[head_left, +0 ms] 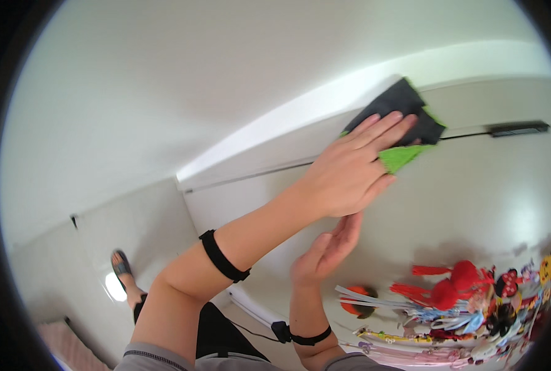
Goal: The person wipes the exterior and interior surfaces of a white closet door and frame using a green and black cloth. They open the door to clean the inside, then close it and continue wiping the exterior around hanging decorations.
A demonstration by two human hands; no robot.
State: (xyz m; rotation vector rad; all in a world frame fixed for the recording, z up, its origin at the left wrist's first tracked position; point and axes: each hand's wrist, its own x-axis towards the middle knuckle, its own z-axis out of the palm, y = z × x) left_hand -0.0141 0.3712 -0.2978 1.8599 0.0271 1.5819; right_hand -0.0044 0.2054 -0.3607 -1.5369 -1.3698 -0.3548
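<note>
The left hand (349,170) presses a dark-and-green cloth (405,127) flat against the white door (473,191), upper right of frame. The right hand (325,250) rests open below it. A downward swipe could likely knock off the colourful ornaments (467,303), lower right.

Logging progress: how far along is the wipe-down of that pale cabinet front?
Done: can't tell; no wiped patch stands out. In hand: left hand presses a green-and-black cloth near the door's top edge; right hand rests flat lower down. Left: the lower area around the colourful hanging trinkets looks untouched.

A soft, matt cloth (405,127), dark with green backing, is seen against a smooth, faintly glossy grey door (473,191). Silky red tassels (448,284) are shown below.
</note>
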